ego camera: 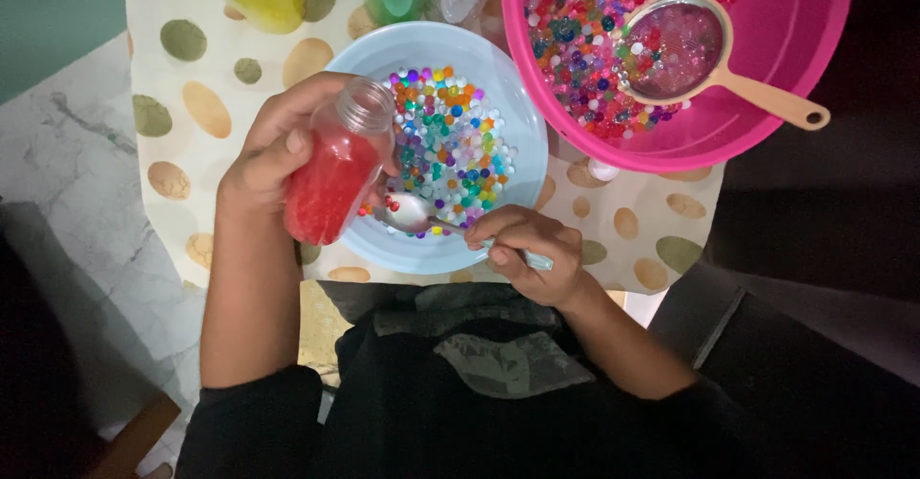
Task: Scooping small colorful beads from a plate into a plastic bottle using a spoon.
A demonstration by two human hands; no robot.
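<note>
Bottle (335,168) clear plastic, open-mouthed, packed with red beads, tilted over bowl (522,168).

Pink basin (767,105) crowding right — bare tablecloth (192,153) left

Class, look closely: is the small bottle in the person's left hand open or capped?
Open: the bottle shows a bare threaded neck with no cap, red beads inside.

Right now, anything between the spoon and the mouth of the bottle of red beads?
Nothing visible. The metal spoon in the right hand sits just below the clear plastic bottle of red beads, tilted in the left hand; its mouth is uncapped.
</note>
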